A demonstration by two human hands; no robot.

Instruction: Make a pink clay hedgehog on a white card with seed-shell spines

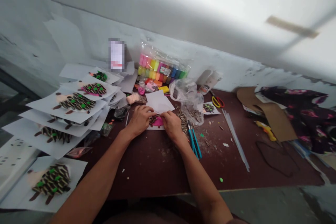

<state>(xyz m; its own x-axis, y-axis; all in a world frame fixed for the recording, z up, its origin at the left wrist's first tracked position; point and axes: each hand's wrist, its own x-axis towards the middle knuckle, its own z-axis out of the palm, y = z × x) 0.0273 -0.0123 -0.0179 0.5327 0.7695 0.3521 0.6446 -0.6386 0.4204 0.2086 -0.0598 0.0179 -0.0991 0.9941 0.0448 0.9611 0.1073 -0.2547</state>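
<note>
A white sheet with a pink clay shape [157, 121] lies between my hands, striped sunflower seeds stuck in the clay's left part. My left hand [140, 120] rests at its left edge, thumb and fingers drawn together at the top. From the other side, my right hand [172, 124] curls over the clay with bent fingers. Both sets of fingertips nearly meet; anything small pinched in them is hidden. Just beyond lies a blank white paper [159, 101]. Loose sunflower seeds [183, 116] are heaped right of my right hand, beside teal-handled pliers or cutters [194, 141].
Sheets with seed-covered clay hedgehogs [76, 102] are stacked at left. Behind stand a bag of coloured clay [162, 70] and a crumpled plastic bag [187, 94]. To the right lie scissors [217, 101], glue sticks [236, 141] and a yellow glue gun [265, 130] with its cord.
</note>
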